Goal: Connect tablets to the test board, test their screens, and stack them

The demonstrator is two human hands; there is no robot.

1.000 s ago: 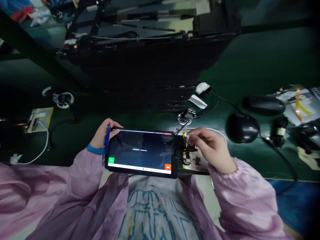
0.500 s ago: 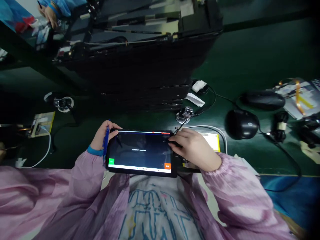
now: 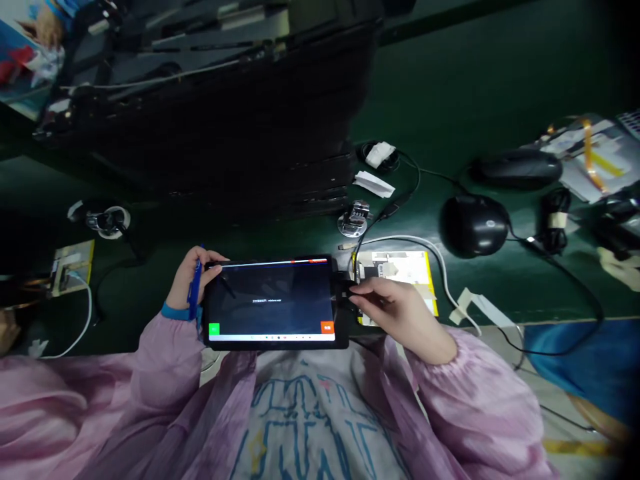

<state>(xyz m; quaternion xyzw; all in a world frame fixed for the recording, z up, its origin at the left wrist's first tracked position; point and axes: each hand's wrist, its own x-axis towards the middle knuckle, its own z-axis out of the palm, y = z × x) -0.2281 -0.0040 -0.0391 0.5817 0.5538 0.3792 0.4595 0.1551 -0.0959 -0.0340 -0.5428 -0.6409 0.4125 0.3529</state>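
Observation:
A black tablet point(image 3: 280, 313) is held in front of my chest, its dark screen lit with a line of text, a green button at the lower left and an orange one at the lower right. My left hand point(image 3: 186, 279) grips its left edge, thumb on the front, with a blue pen point(image 3: 195, 290) also tucked in the hand. At the tablet's right edge, my right hand point(image 3: 403, 308) pinches a black cable plug point(image 3: 345, 287). Whether the plug sits fully in the port I cannot tell. Behind that hand lies a flat board with yellow edges point(image 3: 417, 267).
Tall black stacked panels point(image 3: 240, 147) stand at the back. A chrome stand point(image 3: 354, 219), a white cable point(image 3: 425, 241) and two black mice point(image 3: 477, 225) are to the right. Another yellow-edged board point(image 3: 73, 265) lies left. A co-worker's hand point(image 3: 47, 30) shows at upper left.
My right hand has lowered and drawn slightly away from the tablet's corner to its right edge, uncovering the plug and the board behind. The whole view has shifted somewhat.

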